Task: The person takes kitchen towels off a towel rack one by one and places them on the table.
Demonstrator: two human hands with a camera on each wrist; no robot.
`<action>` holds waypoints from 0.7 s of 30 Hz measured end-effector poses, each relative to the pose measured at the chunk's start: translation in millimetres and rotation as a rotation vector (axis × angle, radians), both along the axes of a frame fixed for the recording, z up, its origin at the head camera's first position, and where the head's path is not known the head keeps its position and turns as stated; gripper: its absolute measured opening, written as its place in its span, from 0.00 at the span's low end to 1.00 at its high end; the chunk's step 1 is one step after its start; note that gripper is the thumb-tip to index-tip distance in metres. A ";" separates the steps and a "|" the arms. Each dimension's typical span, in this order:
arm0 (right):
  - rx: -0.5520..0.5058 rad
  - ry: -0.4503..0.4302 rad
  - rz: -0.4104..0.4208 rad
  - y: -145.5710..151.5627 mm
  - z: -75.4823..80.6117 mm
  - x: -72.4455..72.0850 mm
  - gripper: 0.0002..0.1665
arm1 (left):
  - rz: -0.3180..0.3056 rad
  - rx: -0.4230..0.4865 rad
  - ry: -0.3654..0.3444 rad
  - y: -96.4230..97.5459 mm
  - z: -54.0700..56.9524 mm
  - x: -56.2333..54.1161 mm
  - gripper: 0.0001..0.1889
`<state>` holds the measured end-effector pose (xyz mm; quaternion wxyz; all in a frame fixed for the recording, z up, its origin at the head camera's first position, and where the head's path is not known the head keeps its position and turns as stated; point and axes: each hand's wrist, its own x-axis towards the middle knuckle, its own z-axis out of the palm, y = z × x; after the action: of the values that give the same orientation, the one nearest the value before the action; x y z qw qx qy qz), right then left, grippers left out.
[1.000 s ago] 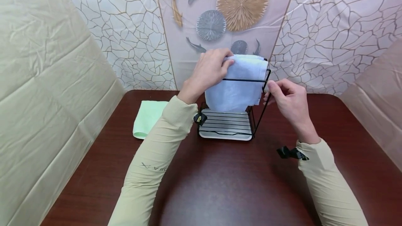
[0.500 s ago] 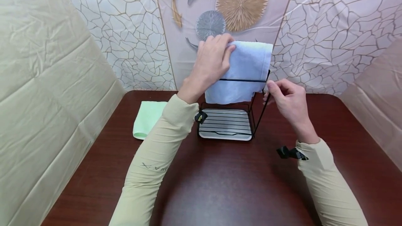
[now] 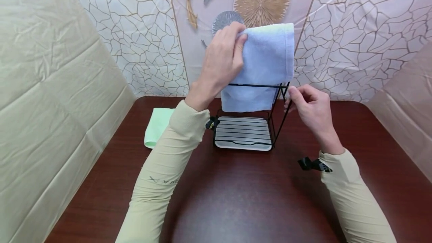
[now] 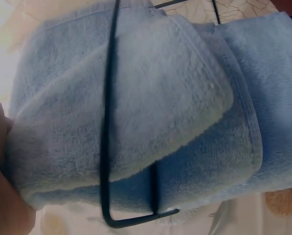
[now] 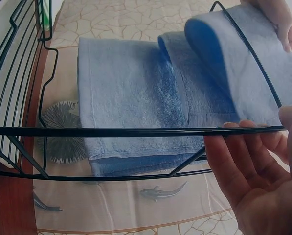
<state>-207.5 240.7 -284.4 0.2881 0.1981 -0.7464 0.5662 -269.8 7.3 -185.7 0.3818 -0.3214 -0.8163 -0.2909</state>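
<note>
My left hand pinches the top edge of a light blue towel between thumb and fingers. The towel is folded and hangs in layers through the upper part of a black wire rack; its lower part shows below the top front bar. At the rack's upper right corner, my right hand holds the frame, the thumb on the near side. In the right wrist view its fingers curl under a black bar. The left wrist view shows the towel's loose flap behind a rack wire.
A white tray lies under the rack's bottom wires. To the left, a folded light green towel rests on the dark red-brown table, partly behind my left sleeve. A patterned cloth wall stands behind the table.
My left hand has risen, lifting the blue towel's upper edge well above the rack's top bar. The right hand and the rack have stayed in place.
</note>
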 end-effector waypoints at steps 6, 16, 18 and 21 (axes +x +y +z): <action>0.049 0.019 -0.041 -0.3 0.3 0.2 0.14 | -0.032 0.030 0.047 -2.1 4.8 5.9 0.13; -0.028 -0.011 0.019 7.2 -9.6 -11.0 0.11 | -0.054 0.103 0.110 -19.3 26.9 28.2 0.16; -0.042 -0.004 0.025 10.9 -14.5 -16.3 0.11 | -0.042 0.086 0.122 -24.3 33.0 34.2 0.17; -0.046 0.010 0.014 14.7 -19.5 -20.6 0.11 | -0.030 0.066 0.125 -30.9 40.5 42.8 0.17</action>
<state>-228.1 255.4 -303.9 0.2924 0.1998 -0.7303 0.5842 -227.0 -23.6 -145.2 0.4384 -0.3382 -0.7758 -0.3028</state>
